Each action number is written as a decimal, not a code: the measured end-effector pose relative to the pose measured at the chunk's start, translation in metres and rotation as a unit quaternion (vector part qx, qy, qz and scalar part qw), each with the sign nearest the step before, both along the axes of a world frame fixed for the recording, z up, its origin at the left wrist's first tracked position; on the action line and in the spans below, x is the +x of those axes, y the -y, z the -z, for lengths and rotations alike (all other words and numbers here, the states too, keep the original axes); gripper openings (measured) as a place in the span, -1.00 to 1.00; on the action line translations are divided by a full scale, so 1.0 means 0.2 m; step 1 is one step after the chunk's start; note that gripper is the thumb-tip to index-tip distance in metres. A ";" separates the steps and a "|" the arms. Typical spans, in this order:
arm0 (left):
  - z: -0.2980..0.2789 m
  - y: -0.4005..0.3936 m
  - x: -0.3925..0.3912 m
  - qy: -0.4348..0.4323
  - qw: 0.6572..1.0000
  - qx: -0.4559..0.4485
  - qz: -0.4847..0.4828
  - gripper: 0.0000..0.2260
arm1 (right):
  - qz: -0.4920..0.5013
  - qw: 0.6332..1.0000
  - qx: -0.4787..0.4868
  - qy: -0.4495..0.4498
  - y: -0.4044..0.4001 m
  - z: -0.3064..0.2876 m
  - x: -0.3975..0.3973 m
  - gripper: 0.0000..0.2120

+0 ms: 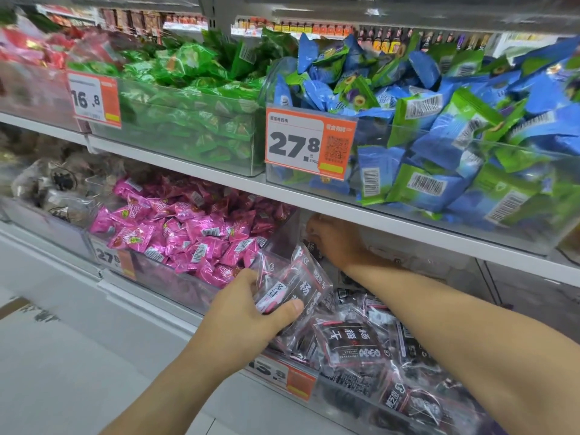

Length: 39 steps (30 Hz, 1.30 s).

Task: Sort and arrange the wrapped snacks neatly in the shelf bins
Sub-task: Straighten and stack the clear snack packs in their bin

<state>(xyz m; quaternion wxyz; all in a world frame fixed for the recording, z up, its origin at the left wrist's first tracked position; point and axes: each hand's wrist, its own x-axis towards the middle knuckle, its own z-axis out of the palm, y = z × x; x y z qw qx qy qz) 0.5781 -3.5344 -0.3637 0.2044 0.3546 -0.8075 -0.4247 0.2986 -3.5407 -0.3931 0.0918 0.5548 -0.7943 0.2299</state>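
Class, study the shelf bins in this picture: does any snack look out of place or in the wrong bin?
Nothing sits in a wrong bin. The clear dark packets lie jumbled in the lower bin, and the left hand holds a few above its edge.

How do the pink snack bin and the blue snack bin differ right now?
The pink bin sits on the lower shelf, left of the hands; the blue bin sits on the shelf above, to the right. The pink bin holds shiny magenta wrappers only; the blue bin mixes blue and green ones. The blue bin's tag is sharp, the pink bin's blurred. Both are clear, well filled and seem to read 27.8.
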 end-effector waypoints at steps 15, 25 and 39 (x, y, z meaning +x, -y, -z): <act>-0.04 -0.11 -0.09 -0.127 0.987 0.100 0.012 -0.69 | -0.167 0.719 0.099 0.667 -0.61 -0.31 0.43 -0.59; 0.06 -0.07 -0.20 0.054 0.989 -0.088 0.103 -0.34 | 0.032 0.774 -0.013 0.632 -0.70 -0.23 0.24 -0.84; 0.11 0.00 -0.33 0.259 0.913 -0.214 0.231 -0.47 | 0.105 0.853 -0.109 0.499 -0.32 -0.15 0.17 -0.50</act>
